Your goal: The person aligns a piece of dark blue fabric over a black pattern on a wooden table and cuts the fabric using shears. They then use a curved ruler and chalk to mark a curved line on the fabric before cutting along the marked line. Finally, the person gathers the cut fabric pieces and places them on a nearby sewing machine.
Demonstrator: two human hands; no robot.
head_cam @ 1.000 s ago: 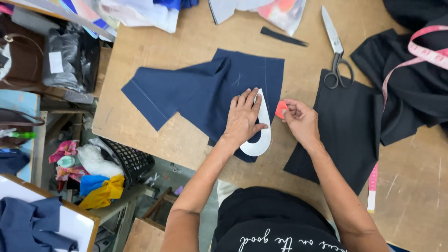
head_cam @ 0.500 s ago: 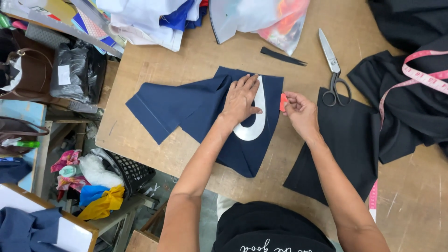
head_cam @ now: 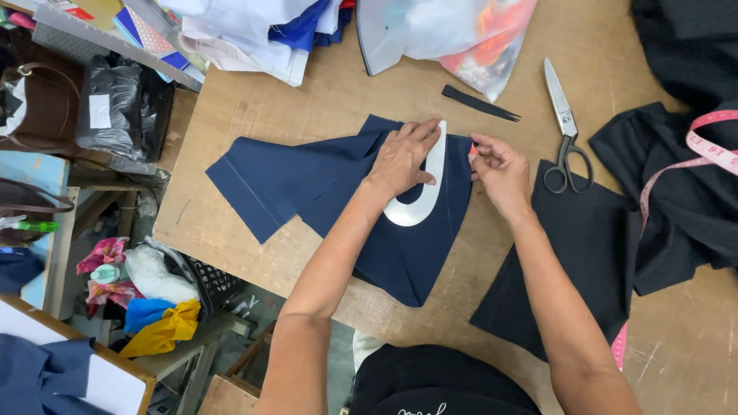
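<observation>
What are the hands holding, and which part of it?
The left hand presses flat on the white curved ruler, near its upper end. The right hand pinches a small red piece in its fingertips.

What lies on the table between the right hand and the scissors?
Head view: only a narrow strip of bare wooden table separates the right hand from the scissors. The black fabric piece starts just below that gap.

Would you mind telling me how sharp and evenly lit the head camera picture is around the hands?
Head view: light is even and soft, with no glare on the curved white pattern template; the left hand pressing it and the right hand, pinching a small red piece at the navy blue fabric panel's edge, are sharp; the steel scissors look crisp.
</observation>
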